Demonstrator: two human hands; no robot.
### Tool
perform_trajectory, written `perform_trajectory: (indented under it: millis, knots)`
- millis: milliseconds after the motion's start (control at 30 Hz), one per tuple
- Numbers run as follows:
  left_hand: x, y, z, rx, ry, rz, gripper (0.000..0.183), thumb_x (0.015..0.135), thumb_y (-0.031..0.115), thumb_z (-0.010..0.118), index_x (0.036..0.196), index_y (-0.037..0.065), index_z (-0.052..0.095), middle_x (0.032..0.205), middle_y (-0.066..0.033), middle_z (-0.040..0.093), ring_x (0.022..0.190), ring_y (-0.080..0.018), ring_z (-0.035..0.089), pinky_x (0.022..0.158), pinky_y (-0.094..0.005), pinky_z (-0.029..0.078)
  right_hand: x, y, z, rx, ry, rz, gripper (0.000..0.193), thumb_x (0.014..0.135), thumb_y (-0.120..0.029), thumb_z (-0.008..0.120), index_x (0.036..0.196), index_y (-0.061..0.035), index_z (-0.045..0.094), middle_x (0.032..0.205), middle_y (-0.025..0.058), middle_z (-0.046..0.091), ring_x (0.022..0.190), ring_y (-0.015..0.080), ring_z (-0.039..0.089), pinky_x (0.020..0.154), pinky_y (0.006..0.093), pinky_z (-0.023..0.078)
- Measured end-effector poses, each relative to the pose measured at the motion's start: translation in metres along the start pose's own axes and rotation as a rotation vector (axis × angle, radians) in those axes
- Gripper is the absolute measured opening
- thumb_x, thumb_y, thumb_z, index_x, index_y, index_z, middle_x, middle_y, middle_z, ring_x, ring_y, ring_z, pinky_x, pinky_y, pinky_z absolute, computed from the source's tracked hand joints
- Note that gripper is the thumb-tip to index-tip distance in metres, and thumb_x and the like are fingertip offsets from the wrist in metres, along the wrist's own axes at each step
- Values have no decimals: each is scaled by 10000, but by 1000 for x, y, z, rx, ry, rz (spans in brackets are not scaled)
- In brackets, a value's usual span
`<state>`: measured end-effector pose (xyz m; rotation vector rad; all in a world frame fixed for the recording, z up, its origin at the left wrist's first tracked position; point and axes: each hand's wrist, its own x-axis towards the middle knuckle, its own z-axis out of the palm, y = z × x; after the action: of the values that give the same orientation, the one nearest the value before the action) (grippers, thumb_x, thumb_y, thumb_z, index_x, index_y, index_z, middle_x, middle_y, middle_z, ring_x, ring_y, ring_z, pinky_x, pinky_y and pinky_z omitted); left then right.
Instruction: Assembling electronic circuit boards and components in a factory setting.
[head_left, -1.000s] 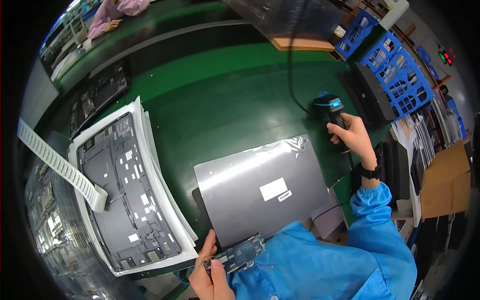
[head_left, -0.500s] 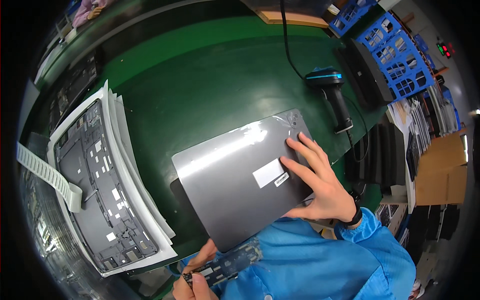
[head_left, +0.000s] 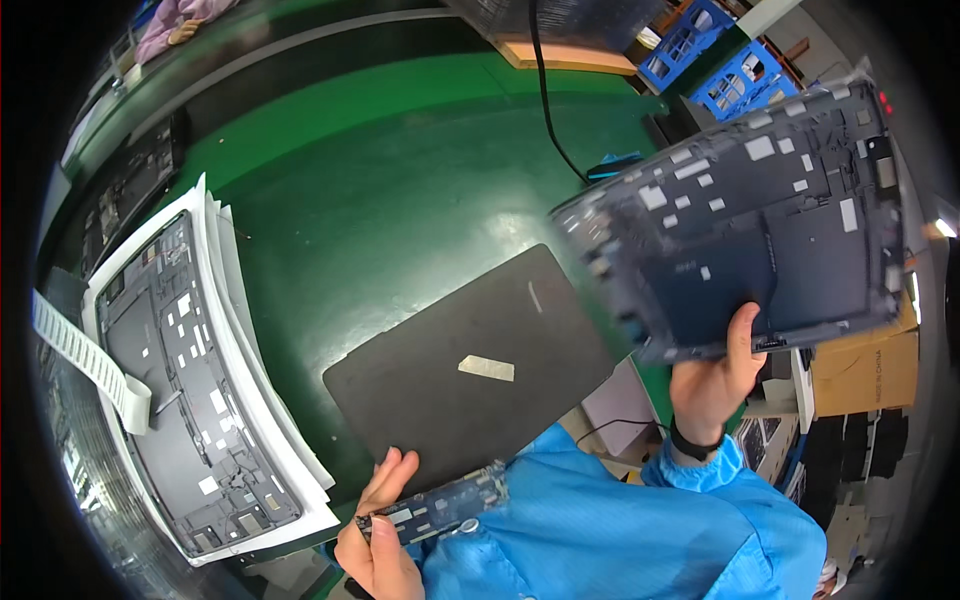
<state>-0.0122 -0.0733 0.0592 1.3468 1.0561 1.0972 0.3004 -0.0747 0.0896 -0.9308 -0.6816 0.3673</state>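
Observation:
My right hand grips a tablet back housing by its lower edge, thumb on the inner face. The housing is lifted and tilted at the right, its inside with small white pads toward me, a little blurred. My left hand pinches a long narrow circuit board at one end, close to my blue coat. The fingertips of that hand meet the near edge of a black rectangular pad. A short strip of beige tape sticks to the pad.
At the left another tablet housing lies on stacked white sheets, a curled white label strip across it. A scanner with a black cable is partly hidden behind the raised housing. Blue crates and a cardboard box stand right.
My right hand has lifted the tablet housing off the black pad and swung it right, turning its inner face up. The pad is now uncovered. My left hand still holds the circuit board.

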Motion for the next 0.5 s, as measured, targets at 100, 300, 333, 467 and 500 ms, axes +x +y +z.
perform_trajectory:
  millis: [100, 300, 333, 467, 500]
  knots:
    - [-29, -38, -7, -346, 128, -220, 567, 1089, 319, 308, 1038, -149, 623, 1166, -367, 667, 1182, -458, 629, 1128, -555, 378, -28, -8, -3, -5, -226, 444, 562, 903, -84, 732, 1410, -26, 497, 1297, 111, 616, 1176, 233, 611, 1024, 408, 492]
    - [-13, -31, -8, -654, -26, 145, 480, 1061, 292, 368, 804, -49, 587, 674, -210, 663, 553, -267, 641, 616, -377, 490, -83, 16, 8, 53, -236, 959, 528, 982, -153, 698, 1428, 19, 476, 1399, 148, 578, 1284, 235, 561, 1076, 419, 462]
    - [-12, -31, -6, -648, -20, 133, 480, 1061, 292, 368, 804, -49, 587, 674, -210, 663, 553, -267, 641, 616, -377, 490, -85, 18, 8, -74, -173, 887, 415, 995, -256, 693, 1269, 46, 614, 1184, 160, 698, 1089, 244, 685, 941, 386, 555]
    - [-27, -32, -15, -513, 77, 63, 510, 1043, 330, 354, 702, -7, 526, 551, -226, 600, 467, -331, 606, 603, -448, 497, 4, -13, 3, -631, -1140, 1278, 429, 995, -335, 686, 755, 21, 694, 608, 88, 669, 499, 130, 625, 457, 270, 483]
    - [-27, -32, -16, -504, 88, 29, 511, 1041, 337, 359, 705, -8, 528, 552, -225, 600, 466, -331, 604, 601, -452, 497, 5, -17, 11, -624, -1133, 1205, 394, 976, -290, 712, 718, 4, 665, 587, 71, 651, 492, 113, 608, 453, 266, 456]
